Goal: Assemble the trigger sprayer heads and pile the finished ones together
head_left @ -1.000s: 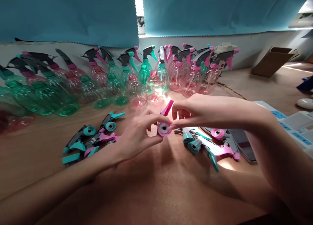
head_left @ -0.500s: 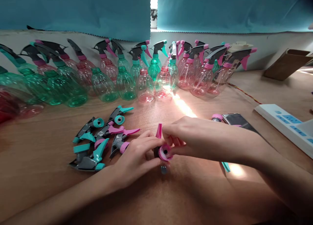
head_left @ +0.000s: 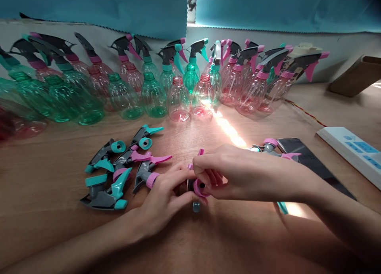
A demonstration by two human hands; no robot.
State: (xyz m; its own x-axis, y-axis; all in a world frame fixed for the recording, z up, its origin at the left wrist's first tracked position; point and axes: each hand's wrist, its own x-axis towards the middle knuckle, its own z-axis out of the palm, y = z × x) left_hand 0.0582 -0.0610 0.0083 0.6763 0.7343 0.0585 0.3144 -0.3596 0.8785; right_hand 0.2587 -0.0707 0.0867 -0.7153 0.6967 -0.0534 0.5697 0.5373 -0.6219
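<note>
A grey and pink trigger spray head (head_left: 200, 190) is held above the table, its round pink collar facing me. My left hand (head_left: 165, 188) grips its body from the left between thumb and fingers. Over the collar's mouth my right hand (head_left: 218, 171) is closed, fingertips pinched at the opening; what they hold, if anything, is hidden. A pink trigger tip shows above the right hand's fingers. Close to my left hand lies another pink-collared spray head (head_left: 145, 177), part of a pile with turquoise spray heads (head_left: 108, 196).
Pink and green spray bottles line the wall, some capped, some open like the clear pink bottle (head_left: 179, 101). Right of my hands lie more spray heads (head_left: 270, 145), a dark phone (head_left: 315, 163) and a white device with blue buttons (head_left: 354, 147). A brown box (head_left: 355, 75) stands farther back.
My right hand has shifted slightly left and now covers more of the pink collar and trigger. My left hand keeps its grip. The camera view has tilted slightly.
</note>
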